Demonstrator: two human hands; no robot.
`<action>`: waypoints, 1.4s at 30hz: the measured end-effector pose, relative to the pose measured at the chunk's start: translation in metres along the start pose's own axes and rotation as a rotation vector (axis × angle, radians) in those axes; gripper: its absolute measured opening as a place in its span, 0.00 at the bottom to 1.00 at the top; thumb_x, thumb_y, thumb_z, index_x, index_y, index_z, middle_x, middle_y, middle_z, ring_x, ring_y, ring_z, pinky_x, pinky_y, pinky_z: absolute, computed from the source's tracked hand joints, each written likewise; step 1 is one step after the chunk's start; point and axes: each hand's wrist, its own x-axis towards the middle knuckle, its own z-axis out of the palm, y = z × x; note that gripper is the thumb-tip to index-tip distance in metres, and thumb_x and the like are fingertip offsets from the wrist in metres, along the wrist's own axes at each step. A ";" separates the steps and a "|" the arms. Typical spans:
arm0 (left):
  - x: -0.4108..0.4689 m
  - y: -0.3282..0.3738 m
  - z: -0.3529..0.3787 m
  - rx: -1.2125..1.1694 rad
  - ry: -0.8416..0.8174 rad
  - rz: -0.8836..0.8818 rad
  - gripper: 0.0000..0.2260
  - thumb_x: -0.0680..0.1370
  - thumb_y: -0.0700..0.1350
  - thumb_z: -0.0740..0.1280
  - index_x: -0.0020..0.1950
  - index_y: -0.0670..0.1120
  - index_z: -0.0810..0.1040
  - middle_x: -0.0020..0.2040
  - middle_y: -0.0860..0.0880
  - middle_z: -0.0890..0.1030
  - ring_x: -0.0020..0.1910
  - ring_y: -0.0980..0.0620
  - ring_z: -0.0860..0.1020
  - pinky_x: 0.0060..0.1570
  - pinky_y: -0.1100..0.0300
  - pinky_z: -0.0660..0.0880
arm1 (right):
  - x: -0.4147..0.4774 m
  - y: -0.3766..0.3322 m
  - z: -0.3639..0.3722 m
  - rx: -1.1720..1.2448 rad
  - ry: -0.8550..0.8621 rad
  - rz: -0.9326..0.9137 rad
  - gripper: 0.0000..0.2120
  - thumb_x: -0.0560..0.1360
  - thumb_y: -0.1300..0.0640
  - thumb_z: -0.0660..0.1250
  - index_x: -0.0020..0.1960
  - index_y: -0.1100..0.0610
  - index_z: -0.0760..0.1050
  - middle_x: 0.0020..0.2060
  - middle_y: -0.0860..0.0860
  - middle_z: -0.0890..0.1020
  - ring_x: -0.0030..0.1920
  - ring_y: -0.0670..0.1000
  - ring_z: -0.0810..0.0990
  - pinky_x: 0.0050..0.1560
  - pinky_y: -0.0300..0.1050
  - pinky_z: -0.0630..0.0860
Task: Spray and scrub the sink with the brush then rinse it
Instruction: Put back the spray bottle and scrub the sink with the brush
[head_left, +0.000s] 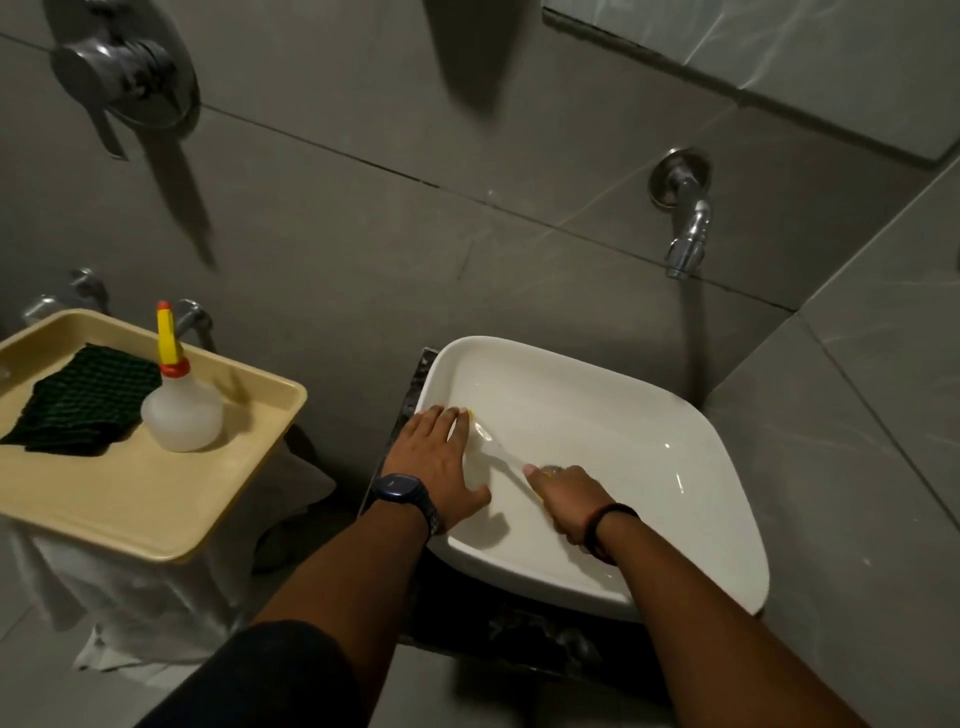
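Observation:
A white square sink (701, 467) sits below a chrome wall tap (688, 236). My right hand (566, 501) is inside the basin, closed around the handle of a thin pale brush (498, 452). The brush head points up-left to the sink's inner left wall, with a bit of yellow by my left fingertips. My left hand (441, 457), watch on its wrist, lies flat with fingers apart on the sink's left rim. A clear spray bottle (179, 410) with a yellow and red nozzle stands upright on the tray to the left.
A beige tray (156, 509) on a stand at the left holds the bottle and a dark green scrub cloth (83, 400). A chrome mixer handle (124, 78) sticks out of the grey tiled wall. White cloth hangs under the tray.

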 end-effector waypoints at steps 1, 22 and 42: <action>0.000 0.000 0.000 0.001 -0.003 -0.003 0.44 0.68 0.66 0.59 0.75 0.45 0.47 0.76 0.45 0.56 0.74 0.45 0.52 0.72 0.50 0.45 | 0.004 0.000 0.002 -0.054 0.038 -0.014 0.27 0.76 0.38 0.55 0.58 0.59 0.76 0.42 0.57 0.82 0.38 0.55 0.81 0.39 0.43 0.75; 0.000 0.000 -0.001 0.048 -0.047 -0.008 0.46 0.67 0.67 0.61 0.75 0.44 0.48 0.76 0.45 0.57 0.74 0.45 0.53 0.72 0.51 0.48 | -0.059 0.098 -0.051 -0.292 0.194 0.219 0.27 0.75 0.41 0.56 0.64 0.60 0.72 0.58 0.59 0.79 0.53 0.59 0.78 0.46 0.45 0.69; 0.001 -0.001 0.004 0.015 -0.007 0.000 0.45 0.67 0.67 0.59 0.75 0.44 0.48 0.76 0.45 0.57 0.74 0.45 0.52 0.72 0.50 0.44 | 0.013 0.024 -0.017 -0.229 0.341 0.144 0.29 0.76 0.39 0.54 0.65 0.60 0.72 0.61 0.61 0.78 0.59 0.62 0.76 0.57 0.52 0.72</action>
